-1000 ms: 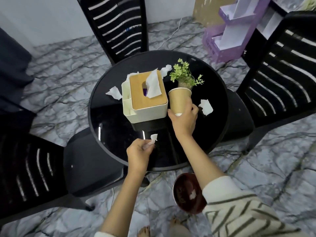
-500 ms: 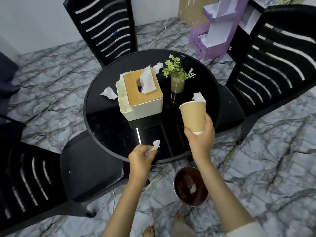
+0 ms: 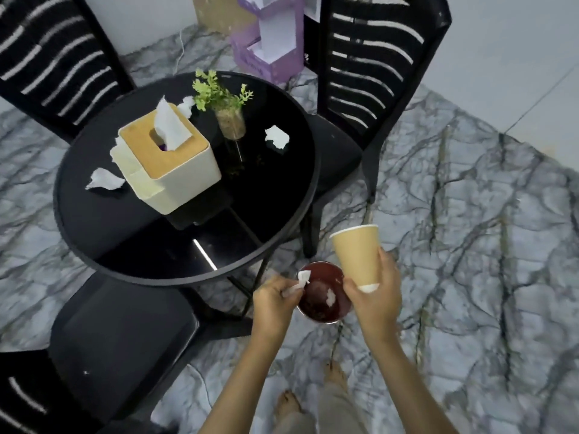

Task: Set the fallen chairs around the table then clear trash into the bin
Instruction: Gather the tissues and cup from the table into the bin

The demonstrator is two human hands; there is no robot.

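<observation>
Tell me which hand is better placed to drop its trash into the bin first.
Left, probably. The left hand pinches its tissue scrap right over the bin; the right hand holds the paper cup upright beside it.

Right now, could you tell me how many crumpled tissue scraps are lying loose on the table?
3: one left of the tissue box, one behind the box beside the plant, one right of the plant. Others may hide behind the box.
</observation>
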